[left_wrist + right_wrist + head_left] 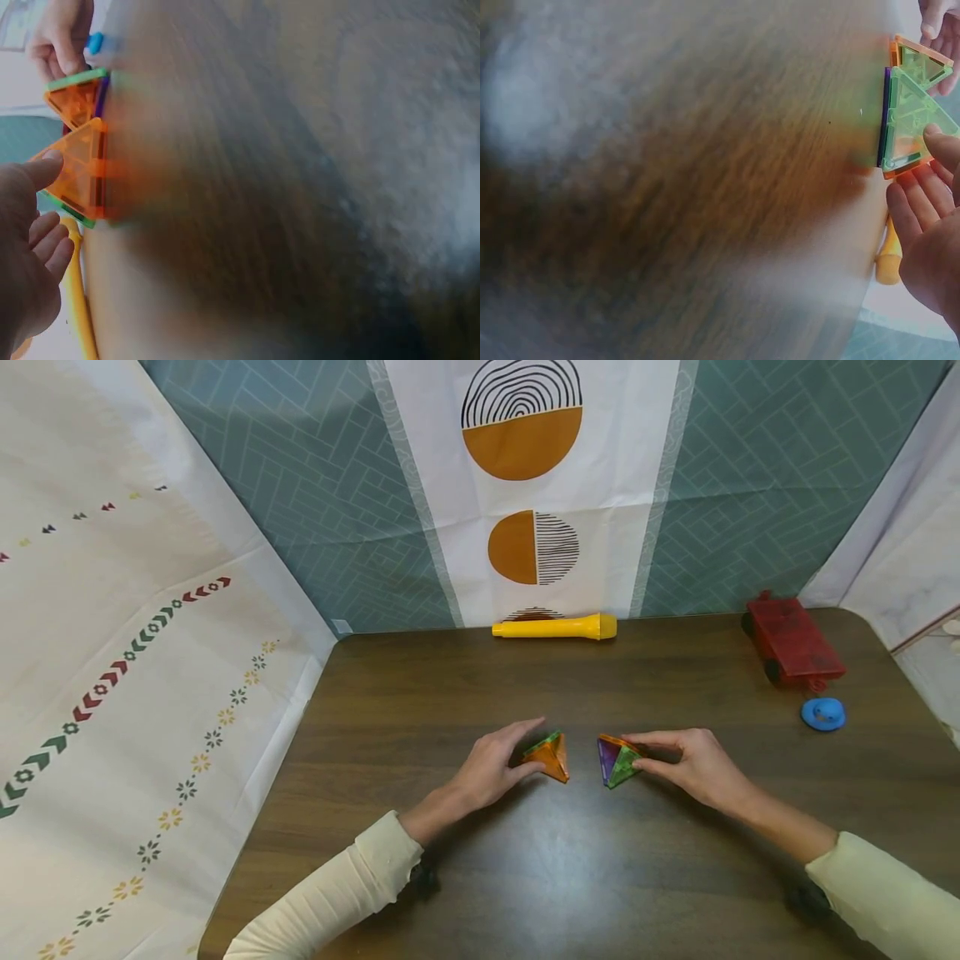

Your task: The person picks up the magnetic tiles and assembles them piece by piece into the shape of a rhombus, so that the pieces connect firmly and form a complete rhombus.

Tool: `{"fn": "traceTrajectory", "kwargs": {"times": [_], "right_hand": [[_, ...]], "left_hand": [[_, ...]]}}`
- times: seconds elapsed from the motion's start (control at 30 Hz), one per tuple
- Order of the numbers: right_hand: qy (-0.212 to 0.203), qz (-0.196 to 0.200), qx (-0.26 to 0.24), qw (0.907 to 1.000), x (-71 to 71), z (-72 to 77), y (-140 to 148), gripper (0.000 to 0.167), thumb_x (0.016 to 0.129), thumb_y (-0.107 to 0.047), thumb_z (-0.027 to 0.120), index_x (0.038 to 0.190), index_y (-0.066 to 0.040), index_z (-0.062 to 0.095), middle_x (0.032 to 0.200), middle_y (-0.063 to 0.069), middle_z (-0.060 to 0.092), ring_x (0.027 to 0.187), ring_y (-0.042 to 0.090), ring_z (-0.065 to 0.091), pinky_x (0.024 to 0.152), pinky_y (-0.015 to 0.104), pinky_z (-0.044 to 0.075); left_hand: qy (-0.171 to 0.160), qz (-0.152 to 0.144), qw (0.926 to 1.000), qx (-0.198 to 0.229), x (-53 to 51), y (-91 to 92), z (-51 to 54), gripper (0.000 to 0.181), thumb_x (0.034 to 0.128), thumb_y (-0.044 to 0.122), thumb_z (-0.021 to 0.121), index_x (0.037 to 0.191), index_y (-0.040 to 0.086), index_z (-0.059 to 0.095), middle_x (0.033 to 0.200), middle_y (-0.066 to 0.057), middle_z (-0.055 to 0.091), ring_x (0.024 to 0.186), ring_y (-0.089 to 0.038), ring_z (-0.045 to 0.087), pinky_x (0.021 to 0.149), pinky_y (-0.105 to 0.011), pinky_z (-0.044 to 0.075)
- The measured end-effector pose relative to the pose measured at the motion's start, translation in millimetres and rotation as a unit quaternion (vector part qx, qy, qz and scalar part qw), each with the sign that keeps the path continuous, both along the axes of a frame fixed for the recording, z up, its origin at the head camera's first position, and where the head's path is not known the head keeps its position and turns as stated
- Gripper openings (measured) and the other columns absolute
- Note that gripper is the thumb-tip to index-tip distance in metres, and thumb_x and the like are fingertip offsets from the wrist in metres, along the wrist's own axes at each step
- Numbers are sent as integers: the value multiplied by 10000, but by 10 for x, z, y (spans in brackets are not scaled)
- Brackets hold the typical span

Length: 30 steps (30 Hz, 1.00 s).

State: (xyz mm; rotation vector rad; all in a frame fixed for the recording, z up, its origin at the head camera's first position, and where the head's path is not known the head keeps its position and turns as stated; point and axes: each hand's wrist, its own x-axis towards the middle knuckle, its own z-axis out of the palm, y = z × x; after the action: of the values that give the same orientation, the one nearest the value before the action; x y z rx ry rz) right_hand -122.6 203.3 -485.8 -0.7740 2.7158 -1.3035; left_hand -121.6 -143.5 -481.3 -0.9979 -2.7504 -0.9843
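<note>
Two small pyramids of translucent triangular tiles stand on the wooden table, a narrow gap between them. My left hand (pixel 487 766) is at the orange and green pyramid (pixel 553 758), its thumb against an orange face and its fingers spread behind. In the left wrist view the left hand's (pixel 30 255) fingertips appear apart from that pyramid (pixel 79 172). My right hand (pixel 701 767) pinches the purple, green and orange pyramid (pixel 618 762) between thumb and fingers. The right wrist view shows the right hand's (pixel 937 232) thumb on the green face of this pyramid (pixel 911 124).
A yellow stick-like object (pixel 555 627) lies along the table's back edge. At the back right stand a red toy wagon (pixel 797 642) and a small blue hat-shaped piece (pixel 823 714). Patterned cloths (pixel 360 510) hang behind and to the left of the table (pixel 525 877).
</note>
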Motion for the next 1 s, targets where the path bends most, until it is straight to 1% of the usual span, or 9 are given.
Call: {"fn": "traceTrajectory", "kwargs": {"times": [0.17,0.33,0.47,0.73,0.87,1.0], "right_hand": [[48,-36,-15,10000,12,-9,-1,414,861,-46,882,1263,-95,797,1178,89,787,1075,300,755,893,509,597],[163,-25,-114,9998,28,-15,-4,390,861,-35,875,1240,-90,804,1166,101,789,1050,313,761,873,504,604],[279,-37,-188,9994,33,-18,-17,366,860,-23,873,1215,-89,812,1149,93,793,1030,300,766,856,488,611],[390,-52,-262,9989,26,-44,-29,362,849,-18,879,1197,-97,818,1137,70,796,1009,265,766,831,454,622],[449,-17,-322,9985,18,-54,-41,358,853,-4,871,1192,-103,819,1130,61,797,985,236,769,812,421,629],[462,38,-393,9982,19,-56,-55,353,854,19,862,1186,-91,817,1123,74,797,951,224,774,789,402,633]], "left_hand": [[-85,-32,9999,60,-12,-22,-37,590,967,196,818,1492,62,585,1451,-76,654,1245,-220,674,1031,-384,551],[-264,-18,9996,-16,1,-21,-50,534,989,202,792,1481,98,613,1410,-53,682,1165,-168,700,972,-341,576],[-281,1,9996,-57,4,-4,-53,488,997,196,780,1456,112,637,1376,-46,700,1153,-154,704,957,-330,583],[-246,85,9996,-67,-1,28,-69,455,991,196,784,1421,115,658,1349,-37,709,1147,-157,710,956,-312,581],[-210,61,9997,-118,-5,50,-68,446,995,193,781,1417,117,657,1342,-38,709,1135,-158,712,943,-311,585],[-247,36,9996,-156,-9,76,-70,436,1006,203,770,1420,134,654,1348,-31,705,1135,-142,710,936,-286,581]]}}
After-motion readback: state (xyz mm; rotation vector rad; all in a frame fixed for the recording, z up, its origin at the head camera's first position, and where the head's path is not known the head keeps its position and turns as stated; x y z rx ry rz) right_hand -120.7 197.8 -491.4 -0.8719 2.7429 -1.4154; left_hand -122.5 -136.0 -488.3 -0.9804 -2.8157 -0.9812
